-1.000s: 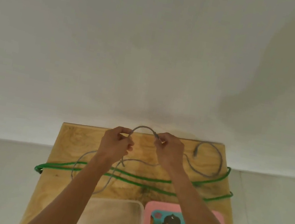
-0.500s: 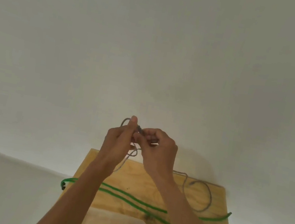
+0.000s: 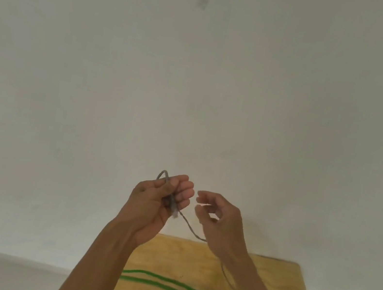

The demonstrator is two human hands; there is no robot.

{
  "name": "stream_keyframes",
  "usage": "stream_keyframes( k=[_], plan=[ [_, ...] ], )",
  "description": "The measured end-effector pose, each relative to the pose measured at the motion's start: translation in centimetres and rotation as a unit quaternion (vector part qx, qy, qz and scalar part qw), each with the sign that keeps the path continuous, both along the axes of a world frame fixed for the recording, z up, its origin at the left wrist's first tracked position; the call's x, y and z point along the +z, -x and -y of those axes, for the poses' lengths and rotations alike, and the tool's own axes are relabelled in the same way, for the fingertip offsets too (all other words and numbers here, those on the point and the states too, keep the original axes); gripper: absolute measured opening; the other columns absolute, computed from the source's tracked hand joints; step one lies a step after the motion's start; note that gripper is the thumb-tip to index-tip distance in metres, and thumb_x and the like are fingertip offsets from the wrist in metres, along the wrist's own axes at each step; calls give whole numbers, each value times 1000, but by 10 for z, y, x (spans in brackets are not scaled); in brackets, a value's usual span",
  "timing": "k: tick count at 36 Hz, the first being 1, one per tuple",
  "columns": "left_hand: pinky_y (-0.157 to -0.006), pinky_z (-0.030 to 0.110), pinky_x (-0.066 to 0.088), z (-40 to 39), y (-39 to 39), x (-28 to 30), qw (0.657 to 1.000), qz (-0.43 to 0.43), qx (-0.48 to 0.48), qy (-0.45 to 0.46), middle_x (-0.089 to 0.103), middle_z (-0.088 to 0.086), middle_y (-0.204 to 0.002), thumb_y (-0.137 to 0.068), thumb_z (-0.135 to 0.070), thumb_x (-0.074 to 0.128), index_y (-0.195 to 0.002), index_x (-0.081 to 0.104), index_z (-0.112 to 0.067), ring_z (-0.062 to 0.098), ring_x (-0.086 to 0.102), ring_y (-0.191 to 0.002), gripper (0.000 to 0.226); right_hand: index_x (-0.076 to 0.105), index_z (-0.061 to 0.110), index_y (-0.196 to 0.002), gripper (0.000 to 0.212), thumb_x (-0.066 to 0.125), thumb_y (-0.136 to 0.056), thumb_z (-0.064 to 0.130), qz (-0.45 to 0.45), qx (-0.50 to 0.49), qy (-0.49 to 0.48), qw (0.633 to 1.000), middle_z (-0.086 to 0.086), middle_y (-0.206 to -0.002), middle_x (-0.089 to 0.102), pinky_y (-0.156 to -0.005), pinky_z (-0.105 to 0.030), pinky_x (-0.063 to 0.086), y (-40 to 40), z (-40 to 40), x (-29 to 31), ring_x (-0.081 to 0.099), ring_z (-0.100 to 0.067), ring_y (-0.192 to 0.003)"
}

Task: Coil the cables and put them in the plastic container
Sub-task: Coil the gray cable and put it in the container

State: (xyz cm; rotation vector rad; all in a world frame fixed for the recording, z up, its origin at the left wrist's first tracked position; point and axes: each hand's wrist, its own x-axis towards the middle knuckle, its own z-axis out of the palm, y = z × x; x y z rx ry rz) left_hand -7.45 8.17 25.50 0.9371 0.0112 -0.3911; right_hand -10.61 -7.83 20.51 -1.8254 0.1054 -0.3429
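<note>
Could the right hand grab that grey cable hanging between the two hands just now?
Probably yes. The right hand is open and holds nothing, and the grey cable runs from the left hand right past it through clear air.

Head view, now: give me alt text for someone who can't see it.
Left hand raised, closed on a small loop of thin grey cable; right hand open beside it, the cable trailing beneath. Below, a long green cable lies uncoiled across the light wooden table.
</note>
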Motion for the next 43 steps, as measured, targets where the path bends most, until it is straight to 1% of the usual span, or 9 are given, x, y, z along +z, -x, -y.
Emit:
stream_keyframes(
  k=[3,6,8,10,13,16,26,34,43],
  plan=[
    [-57,25,56,-4,10,10,998,8,-48,33,68,11,-76,-91,-10,56,-114,64,13,14,62,-59,33,55,35,-130,51,62,-92,1,-3,101,29,994,13,-121,64,-85,-24,54,-10,-17,9,62,-3,-109],
    [-50,26,44,-2,15,16,994,-2,-95,59,51,6,-64,-98,-11,49,-118,62,15,12,45,-50,34,36,13,-146,53,44,-98,-8,51,168,115,978,19,-85,66,-69,-8,49,-17,-31,14,65,5,-79],
    [-48,26,38,-1,15,20,990,-13,-121,70,41,3,-57,-101,-18,48,-119,61,14,12,37,-46,40,40,-1,-137,36,32,-103,-8,78,200,140,967,20,-50,60,-55,-3,45,-13,-42,17,59,8,-50],
    [-47,25,37,-2,14,25,987,-12,-137,78,37,2,-53,-102,-24,48,-120,62,13,11,34,-42,43,56,11,-98,29,36,-101,-10,47,248,119,960,23,-38,53,-49,-2,41,-3,-51,22,54,10,-42],
    [-48,26,40,-6,5,33,988,13,-136,75,45,3,-55,-102,-22,47,-121,61,12,11,39,-44,41,67,25,-54,41,51,-81,-3,90,128,86,984,15,-48,59,-59,-10,48,-7,-63,17,59,-1,-57],
    [-58,25,53,-11,-10,39,988,41,-133,68,61,7,-70,-99,-21,49,-121,62,9,14,56,-56,40,62,18,-70,33,51,-101,11,35,119,53,991,5,-61,61,-61,-28,49,-5,-58,2,56,-13,-57],
    [-95,36,57,14,-30,25,984,162,-47,-59,73,20,-114,-100,-13,49,-120,62,3,32,70,-109,29,68,26,-117,24,51,-102,34,20,154,69,986,11,-54,45,-54,-20,35,4,-19,1,38,-7,-50],
    [-92,34,58,24,-42,18,967,216,-34,-134,74,19,-112,-101,-7,48,-120,63,2,32,71,-107,26,68,28,-98,24,52,-97,46,28,134,227,964,22,-60,55,-57,-24,38,3,23,14,46,-6,-52],
    [-63,20,44,34,-21,12,867,322,-104,-365,68,16,-70,-106,-38,31,-88,69,-12,15,60,-61,50,71,30,-84,9,71,-85,38,95,167,261,946,11,-76,68,-62,-26,46,-20,59,76,55,-6,-63]
  ],
)
